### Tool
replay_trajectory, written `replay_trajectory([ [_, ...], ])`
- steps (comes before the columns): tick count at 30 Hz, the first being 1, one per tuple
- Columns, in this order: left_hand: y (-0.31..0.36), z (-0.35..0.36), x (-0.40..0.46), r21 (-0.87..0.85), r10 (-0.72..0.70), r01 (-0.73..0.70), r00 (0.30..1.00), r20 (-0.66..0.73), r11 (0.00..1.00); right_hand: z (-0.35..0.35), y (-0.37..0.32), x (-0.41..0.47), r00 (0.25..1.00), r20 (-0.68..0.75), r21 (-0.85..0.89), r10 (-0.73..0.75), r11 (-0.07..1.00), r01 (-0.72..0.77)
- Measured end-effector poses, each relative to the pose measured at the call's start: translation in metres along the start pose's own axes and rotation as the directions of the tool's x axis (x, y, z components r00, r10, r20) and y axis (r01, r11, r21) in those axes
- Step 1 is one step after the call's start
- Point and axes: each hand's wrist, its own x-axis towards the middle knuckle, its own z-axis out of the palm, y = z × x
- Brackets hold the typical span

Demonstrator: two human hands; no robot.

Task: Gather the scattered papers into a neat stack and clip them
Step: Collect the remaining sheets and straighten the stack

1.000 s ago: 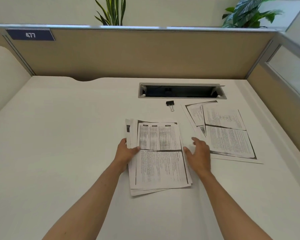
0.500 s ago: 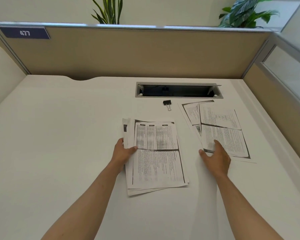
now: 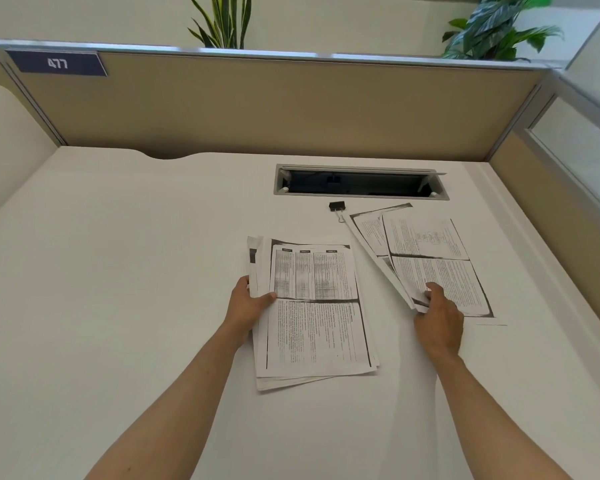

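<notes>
A loose stack of printed papers (image 3: 314,313) lies in the middle of the white desk. My left hand (image 3: 248,304) grips its left edge, thumb on top of the top sheet. To the right lie two overlapping printed sheets (image 3: 430,258). My right hand (image 3: 439,315) pinches their near left corner, and that edge is lifted off the desk. A small black binder clip (image 3: 337,206) sits on the desk behind the papers, untouched.
An open cable slot (image 3: 361,182) is set into the desk (image 3: 118,271) behind the clip. Tan partition walls (image 3: 274,109) close off the back and right sides. Plants (image 3: 499,26) stand behind the partition.
My right hand left the stack's right edge, moved right to the two loose sheets, and now pinches and lifts their near left corner. My left hand stayed on the stack.
</notes>
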Motion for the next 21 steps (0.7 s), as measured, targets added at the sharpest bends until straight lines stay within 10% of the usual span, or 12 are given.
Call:
replay_trajectory([
  [13, -0.001, 0.000, 0.001, -0.006, -0.022, 0.022, 1.000, 0.000, 1.000, -0.022, -0.071, -0.021, 0.926, -0.278, 0.094, -0.256, 0.952, 0.292],
  [21, 0.005, 0.000, 0.000, -0.024, -0.052, 0.052, 0.999, -0.010, 0.998, 0.007, -0.122, -0.090, 0.749, -0.110, 0.101, -0.654, 0.742, 0.663],
])
